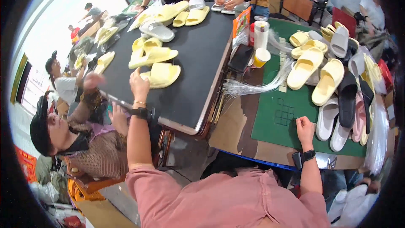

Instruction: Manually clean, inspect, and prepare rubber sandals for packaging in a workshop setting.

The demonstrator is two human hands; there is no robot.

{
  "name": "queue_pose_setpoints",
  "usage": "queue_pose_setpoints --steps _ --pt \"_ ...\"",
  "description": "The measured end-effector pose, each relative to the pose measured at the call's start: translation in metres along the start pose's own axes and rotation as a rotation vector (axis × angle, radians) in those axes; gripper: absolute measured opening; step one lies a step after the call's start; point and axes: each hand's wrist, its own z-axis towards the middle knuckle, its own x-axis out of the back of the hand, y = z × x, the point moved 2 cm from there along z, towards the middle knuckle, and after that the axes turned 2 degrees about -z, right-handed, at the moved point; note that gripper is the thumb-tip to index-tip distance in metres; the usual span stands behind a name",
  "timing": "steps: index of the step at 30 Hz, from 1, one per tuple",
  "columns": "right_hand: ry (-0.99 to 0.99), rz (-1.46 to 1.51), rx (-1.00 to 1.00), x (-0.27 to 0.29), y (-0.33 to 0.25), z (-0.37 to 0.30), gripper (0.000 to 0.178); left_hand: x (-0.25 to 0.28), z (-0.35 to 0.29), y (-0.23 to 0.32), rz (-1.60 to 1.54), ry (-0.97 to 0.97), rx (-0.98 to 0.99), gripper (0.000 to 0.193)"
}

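On the black conveyor belt (192, 84), a pale yellow slipper (165, 75) lies with its strap up. My left hand (140, 85) is closed at the heel end of this slipper, covering part of it. Just beyond lies another yellow slipper (155, 56), with more yellow ones behind it. My right hand (305, 131) is closed over the green mat (265, 122), its fingers curled together; anything small in them is hidden. The slippers nearest to it are a white slipper (327, 118) and a yellow slipper (328, 81).
Several black, grey and pink slippers heap at the mat's right. A bundle of clear plastic strands (257, 82), a yellow-and-white cup (261, 57), a tumbler (261, 33) and a dark phone (241, 58) stand or lie beside the belt. A co-worker (97, 152) sits close at left; others work beyond.
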Motion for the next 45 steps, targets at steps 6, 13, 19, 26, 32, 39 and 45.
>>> queue_pose_setpoints --steps 6,13,19,26,32,39,45 --pt "0.031 0.041 -0.062 0.002 0.003 -0.001 0.019 -0.023 0.036 0.024 0.084 -0.269 -0.182 0.087" --pt "0.115 -0.045 0.088 -0.003 0.009 -0.002 0.018 -0.065 0.070 -0.026 -0.283 -0.608 -0.222 0.067" --pt "0.101 0.008 0.067 -0.001 0.004 -0.004 0.018 -0.064 0.069 -0.028 -0.197 -0.567 -0.233 0.034" --pt "0.120 -0.020 0.071 0.000 0.004 -0.004 0.018 -0.038 0.050 0.021 -0.079 -0.573 -0.173 0.051" --pt "0.083 -0.019 0.076 -0.002 0.000 -0.004 0.019 -0.071 0.043 -0.010 -0.107 -0.262 -0.354 0.051" --pt "0.100 0.003 0.068 0.003 0.002 -0.006 0.020 -0.061 0.018 0.047 -0.255 -0.463 -0.255 0.023" --pt "0.105 -0.001 0.056 0.001 0.004 -0.004 0.020 -0.069 -0.003 0.069 -0.422 -0.418 -0.272 0.020"
